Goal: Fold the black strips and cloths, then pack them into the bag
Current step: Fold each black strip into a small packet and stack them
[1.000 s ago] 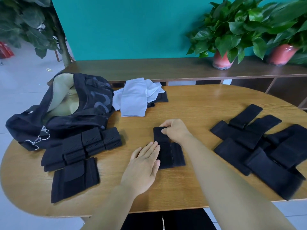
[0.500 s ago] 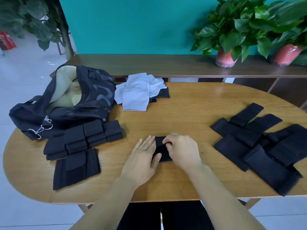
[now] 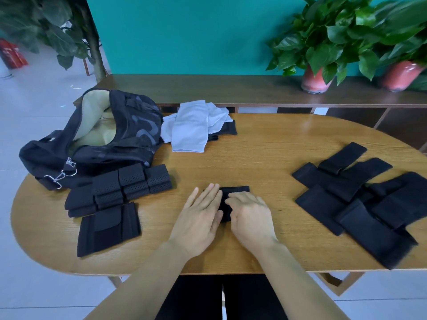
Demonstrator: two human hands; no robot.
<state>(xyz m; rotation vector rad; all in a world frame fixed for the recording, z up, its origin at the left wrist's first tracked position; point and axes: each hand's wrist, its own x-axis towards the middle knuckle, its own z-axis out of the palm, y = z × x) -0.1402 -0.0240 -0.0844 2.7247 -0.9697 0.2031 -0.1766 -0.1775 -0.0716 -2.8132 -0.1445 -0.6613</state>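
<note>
head view, the strip in hand: a small folded black fabric strip (image 3: 233, 192) lies on the oval wooden table (image 3: 265, 158) near the front edge, mostly covered by both hands
left hand: the left hand (image 3: 198, 218) lies flat on the strip's left part, fingers straight and together, pressing, not gripping
right hand: the right hand (image 3: 250, 215) sits on the strip's right part with fingers bent down onto the cloth; whether it pinches a fold or only presses, i cannot tell
done pile: folded black perforated strips (image 3: 129, 185) and a flat black folded wrap (image 3: 108, 227) lie at the left, just in front of the bag
bag: an open black duffel bag with a pale lining (image 3: 92, 139) sits at the far left of the table, mouth up
waiting pile: loose, overlapping black strips (image 3: 360, 199) lie spread at the right, well apart from the hands
cloths: pale grey cloths in a loose heap (image 3: 196, 128) lie just beside the bag, over something black
handling: the strip looks soft, light and a bit springy, so a fold probably wants pressing flat; best taken by pinching the folded edges, so the layers stay together
progress: folding seems partway, nothing visibly packed yet
</note>
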